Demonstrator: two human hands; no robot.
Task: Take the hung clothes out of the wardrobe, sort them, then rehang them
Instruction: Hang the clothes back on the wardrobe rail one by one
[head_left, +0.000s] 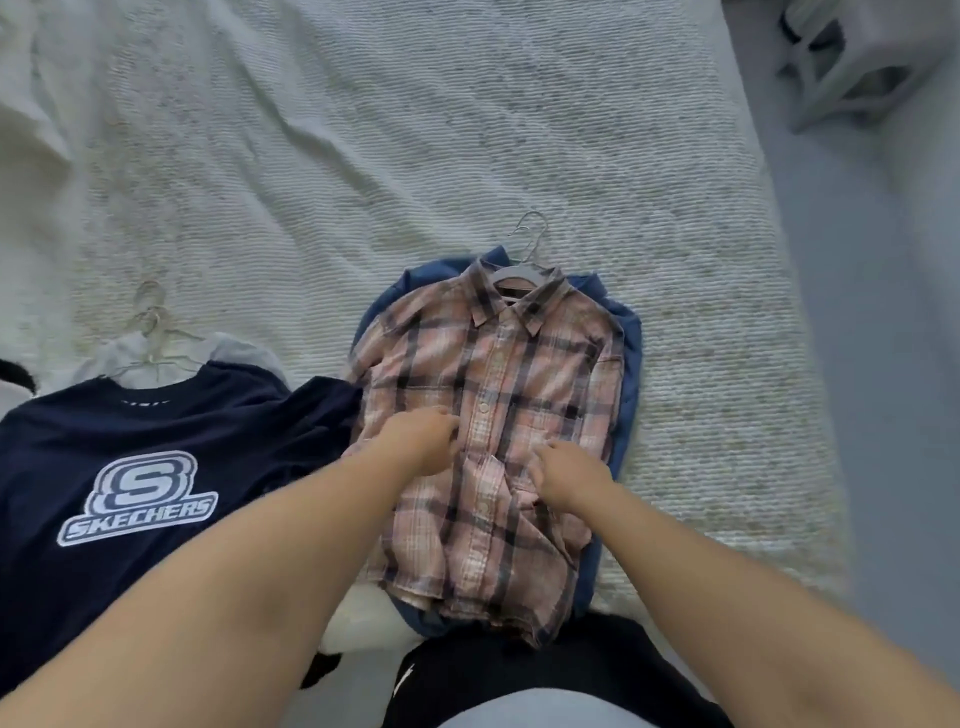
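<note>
Flat on the white bedspread (415, 156) lies the plaid shirt (498, 415), collar away from the person, hem toward them, atop a blue garment (626, 364). Left hand (421, 441) and right hand (569, 480) rest mid-shirt, fingers curled into the cloth; whether they pinch it is unclear. Left of the shirt lies a navy T-shirt (156, 467).

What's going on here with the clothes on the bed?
A person is sorting clothes laid out on a white bedspread. Both hands, left hand and right hand, rest on the front of a plaid shirt, apparently smoothing or pinching it. The shirt is on a hanger and lies on top of a blue garment. To the left lies a navy T-shirt, also on a hanger, over a grey garment.
</note>
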